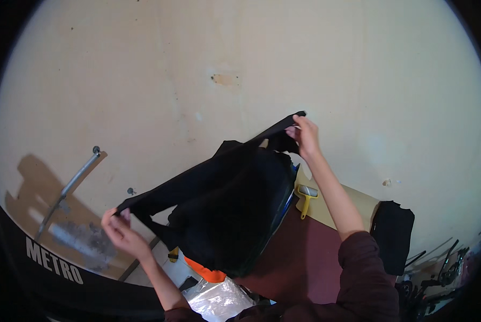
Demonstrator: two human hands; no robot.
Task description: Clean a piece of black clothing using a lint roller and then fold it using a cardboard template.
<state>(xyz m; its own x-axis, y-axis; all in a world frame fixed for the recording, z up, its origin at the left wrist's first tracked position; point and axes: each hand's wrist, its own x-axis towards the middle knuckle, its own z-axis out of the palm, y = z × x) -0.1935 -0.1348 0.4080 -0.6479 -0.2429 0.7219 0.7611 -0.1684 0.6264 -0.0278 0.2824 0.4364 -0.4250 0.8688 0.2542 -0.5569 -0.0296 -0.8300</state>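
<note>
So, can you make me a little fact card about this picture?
Left hand: pinching one end of a wide black cloth
Right hand: gripping the cloth's other end, higher up
Cloth shape: stretched slantwise between the hands, hanging below
Roller: yellow-handled roller, mostly on a flat tan sheet, over a dark red surface
Farther right: folded black fabric bundle
Near the bottom: shiny clear plastic; bright orange item, kind unclear
Wall: pale wall, grey metal bar at left

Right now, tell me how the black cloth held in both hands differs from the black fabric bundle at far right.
The black cloth hangs from the left hand and right hand; the black fabric bundle lies untouched. The cloth spreads wide and looks larger; the bundle is compact. Both are black.
</note>
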